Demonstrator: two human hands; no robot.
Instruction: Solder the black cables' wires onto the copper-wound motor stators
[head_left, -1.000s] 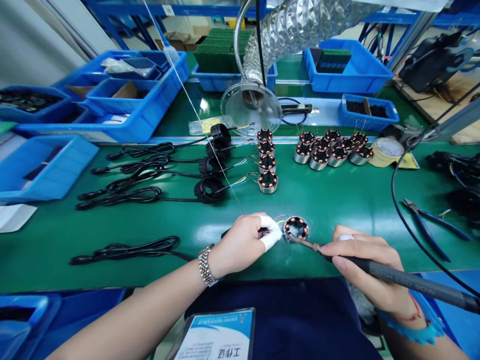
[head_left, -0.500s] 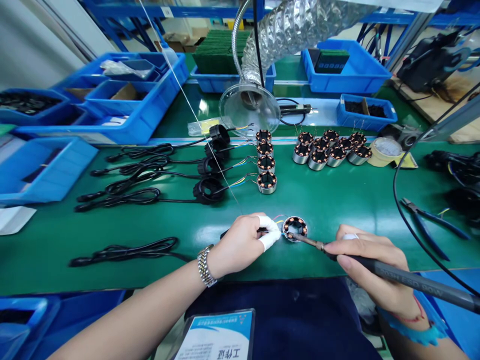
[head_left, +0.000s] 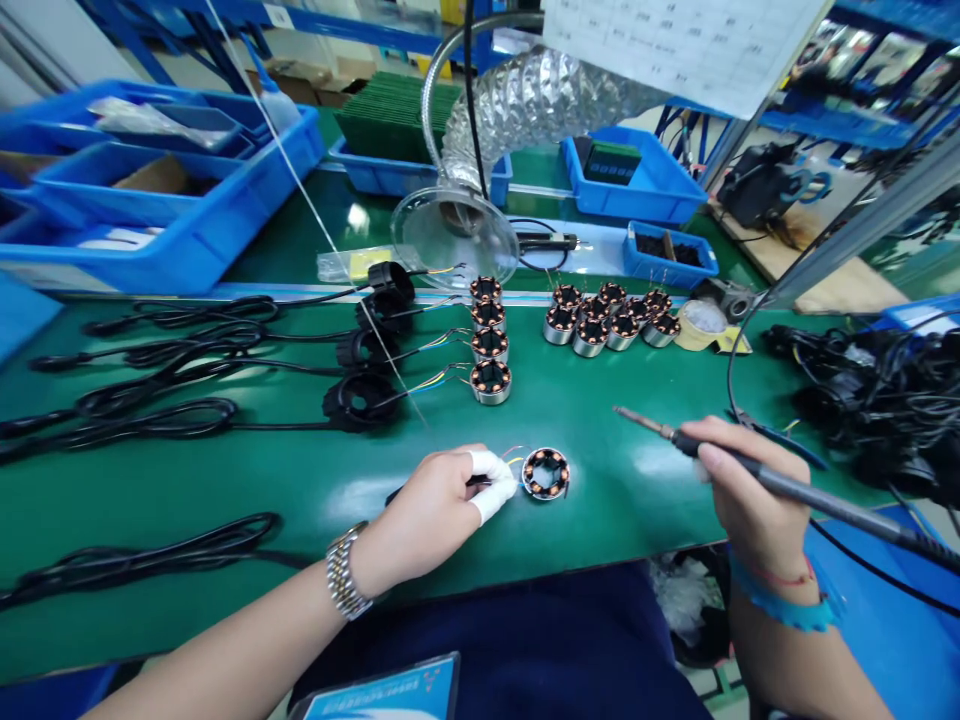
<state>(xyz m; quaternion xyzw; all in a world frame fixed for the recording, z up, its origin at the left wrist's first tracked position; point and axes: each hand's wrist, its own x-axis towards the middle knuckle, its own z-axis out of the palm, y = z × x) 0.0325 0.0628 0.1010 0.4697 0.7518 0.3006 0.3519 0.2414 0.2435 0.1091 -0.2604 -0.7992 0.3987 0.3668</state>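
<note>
My left hand (head_left: 431,505), with white finger covers on thumb and forefinger, is closed in a pinch on thin coloured wires (head_left: 515,460). These reach to the left side of a ring-shaped motor stator (head_left: 529,477) with copper windings, lying flat on the green bench. Part of a black piece shows behind the hand; its shape is mostly hidden. Further right, my right hand (head_left: 761,490) is wrapped round the dark handle of a soldering iron (head_left: 810,490). The iron's tip is up and right of the stator, apart from it.
A column of stators (head_left: 491,385) stands beyond, wired to black round housings (head_left: 360,402) with cables. More stators (head_left: 591,338) cluster at right, near a yellowish tub (head_left: 697,330). A clear extraction hood (head_left: 420,240) hangs behind. Tangled black cables (head_left: 847,390) lie far right.
The soldering iron's tip has lifted off the stator and moved away to the upper right with my right hand. My left hand still pinches the wires. The camera view has shifted.
</note>
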